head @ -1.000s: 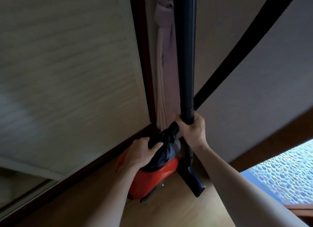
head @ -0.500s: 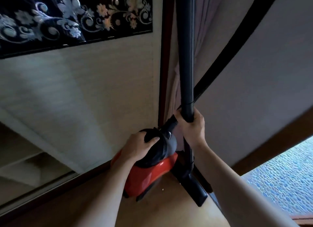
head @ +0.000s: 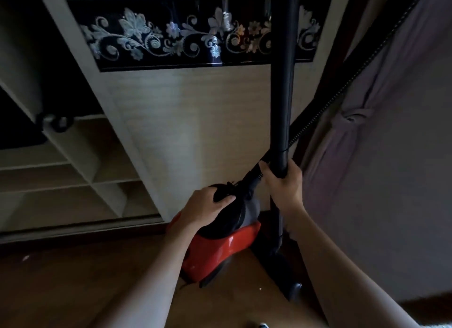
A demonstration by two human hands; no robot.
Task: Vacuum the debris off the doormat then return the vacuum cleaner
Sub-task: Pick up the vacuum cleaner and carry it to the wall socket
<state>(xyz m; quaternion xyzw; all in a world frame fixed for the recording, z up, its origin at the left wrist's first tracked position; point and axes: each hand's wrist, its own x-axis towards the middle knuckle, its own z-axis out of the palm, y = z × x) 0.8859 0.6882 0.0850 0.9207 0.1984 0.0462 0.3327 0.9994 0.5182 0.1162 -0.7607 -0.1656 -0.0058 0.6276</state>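
A: Where's the vacuum cleaner (head: 220,249)?
B: Floor, corner by wardrobe (head: 195,122), 6 o'clock. Left hand (head: 205,209) clenched on its handle, right hand (head: 283,183) gripping wand (head: 283,83).
A: Left?
B: Prob. just letting go; mat not visible.

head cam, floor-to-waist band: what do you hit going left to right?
Open shelf compartments → left hand on the black handle of the red vacuum cleaner → right hand around the black wand → tied purple curtain
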